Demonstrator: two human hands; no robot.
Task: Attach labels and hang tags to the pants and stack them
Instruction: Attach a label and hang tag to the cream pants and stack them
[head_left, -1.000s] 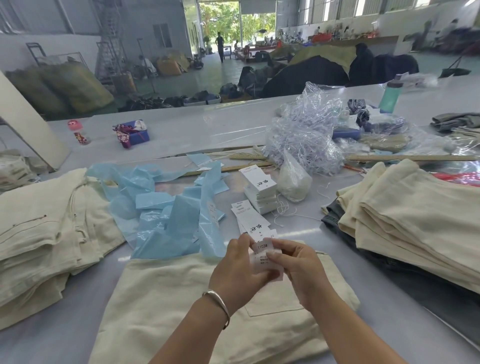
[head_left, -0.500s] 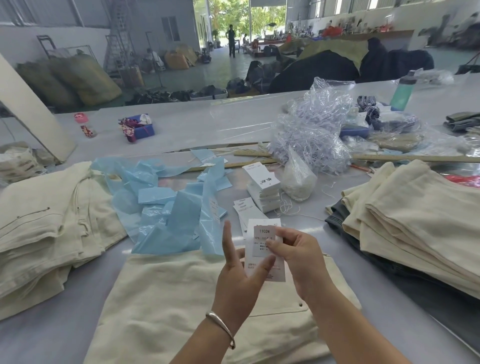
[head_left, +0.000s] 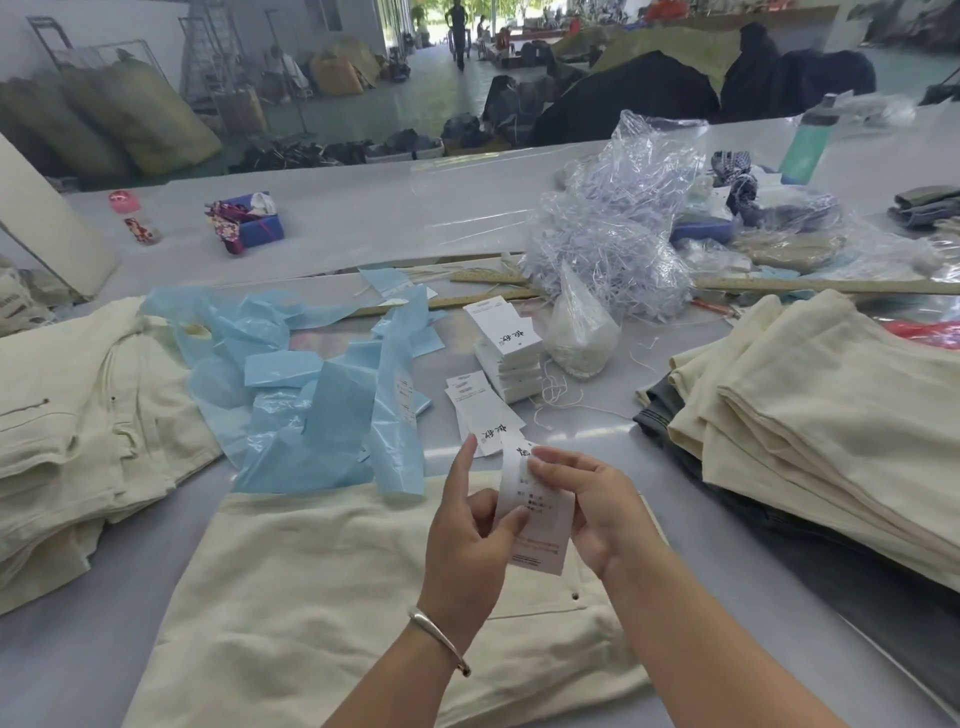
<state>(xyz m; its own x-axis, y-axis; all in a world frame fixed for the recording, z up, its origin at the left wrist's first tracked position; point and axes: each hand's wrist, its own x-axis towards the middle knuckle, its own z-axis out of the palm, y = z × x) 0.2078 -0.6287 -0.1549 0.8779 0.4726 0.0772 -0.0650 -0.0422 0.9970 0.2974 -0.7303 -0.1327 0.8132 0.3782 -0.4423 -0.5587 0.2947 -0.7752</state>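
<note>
A cream pair of pants lies flat on the table right in front of me. Above it I hold a white printed hang tag upright between both hands. My left hand pinches the tag's left edge, its index finger pointing up. My right hand grips the tag's top right part with thumb and fingers. More loose tags and a small stack of white tags lie just beyond my hands.
Folded cream pants are piled at the left and at the right. Blue backing sheets are strewn beyond the pants. A clear bag of plastic fasteners, a string bag and wooden rulers lie farther back.
The small label that my right hand held over the tag now sits under its fingers on the tag. My left hand went from a flat open palm behind the tag to pinching its edge.
</note>
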